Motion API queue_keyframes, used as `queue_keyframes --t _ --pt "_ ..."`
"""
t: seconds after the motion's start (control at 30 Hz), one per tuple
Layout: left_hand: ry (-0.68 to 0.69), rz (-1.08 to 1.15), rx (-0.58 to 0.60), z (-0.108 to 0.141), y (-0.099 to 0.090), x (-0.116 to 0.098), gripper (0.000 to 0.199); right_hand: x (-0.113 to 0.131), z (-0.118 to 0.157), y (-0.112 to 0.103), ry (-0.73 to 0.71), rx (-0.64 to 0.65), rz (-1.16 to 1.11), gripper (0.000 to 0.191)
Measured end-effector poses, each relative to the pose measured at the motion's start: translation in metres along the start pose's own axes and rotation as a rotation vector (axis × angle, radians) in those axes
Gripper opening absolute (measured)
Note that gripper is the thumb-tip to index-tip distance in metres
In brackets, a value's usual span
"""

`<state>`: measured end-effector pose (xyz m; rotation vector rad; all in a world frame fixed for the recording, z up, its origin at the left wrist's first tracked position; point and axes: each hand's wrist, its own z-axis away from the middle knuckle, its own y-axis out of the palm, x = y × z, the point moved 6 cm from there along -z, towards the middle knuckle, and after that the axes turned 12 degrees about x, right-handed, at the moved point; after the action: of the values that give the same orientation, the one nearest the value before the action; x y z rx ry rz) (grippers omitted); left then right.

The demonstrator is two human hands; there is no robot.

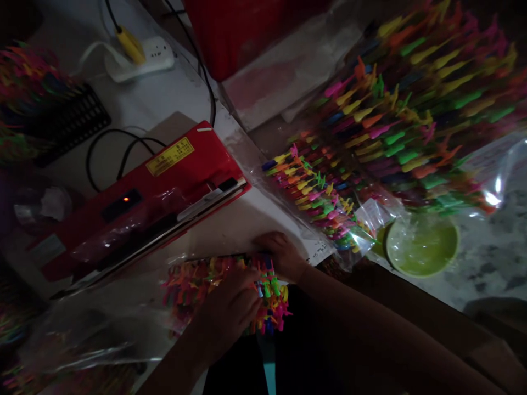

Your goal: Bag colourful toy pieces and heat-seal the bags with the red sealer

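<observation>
A dense bunch of small, brightly coloured plastic pieces (187, 288) lies at the table's near edge, partly in a clear plastic bag (102, 334) that spreads to the left. My left hand (233, 302) is over the bunch with its fingers bent down onto the pieces, hiding some of them. At the far right corner of the bunch, my right hand (286, 255) rests with its fingers stretched leftward behind the pieces. Beyond both hands sits a red bag heat sealer (173, 175), its small orange light lit. The pieces' exact kind is too dim to make out.
Bagged rows of similar colourful pieces (395, 120) fill the right side. A yellow-green tub (442, 247) stands on the speckled floor. A white power strip (156, 57) with a yellow plug and a black basket (78, 123) of pieces are at the back left.
</observation>
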<state>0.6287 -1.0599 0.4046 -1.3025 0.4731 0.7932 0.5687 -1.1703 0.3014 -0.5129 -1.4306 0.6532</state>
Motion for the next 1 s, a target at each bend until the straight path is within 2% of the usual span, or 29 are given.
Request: queue_keyframes --t 0.13,0.33,0.43,0.57,0.73,1.0 --pt "-0.015 -0.03 -0.02 -0.008 -0.005 0.005 0.022 -0.002 0.0 -0.001 0.065 -0.001 -0.077 0.04" --pt "-0.125 -0.147 -0.076 -0.005 -0.01 0.022 0.035 -0.004 0.001 -0.006 0.079 -0.013 -0.152 0.037" --pt "-0.104 -0.154 -0.072 -0.006 -0.01 0.026 0.035 -0.002 0.0 -0.007 0.047 -0.013 -0.133 0.034" --pt "-0.064 -0.207 -0.059 -0.015 -0.011 0.024 0.047 0.0 0.0 -0.009 0.0 -0.055 -0.113 0.03" --pt "-0.08 -0.179 0.013 -0.026 -0.012 0.023 0.034 0.002 0.002 -0.002 -0.07 -0.033 0.001 0.026" --pt "-0.064 -0.09 0.041 -0.022 -0.014 0.015 0.026 -0.001 0.003 0.003 -0.036 0.067 -0.004 0.035"
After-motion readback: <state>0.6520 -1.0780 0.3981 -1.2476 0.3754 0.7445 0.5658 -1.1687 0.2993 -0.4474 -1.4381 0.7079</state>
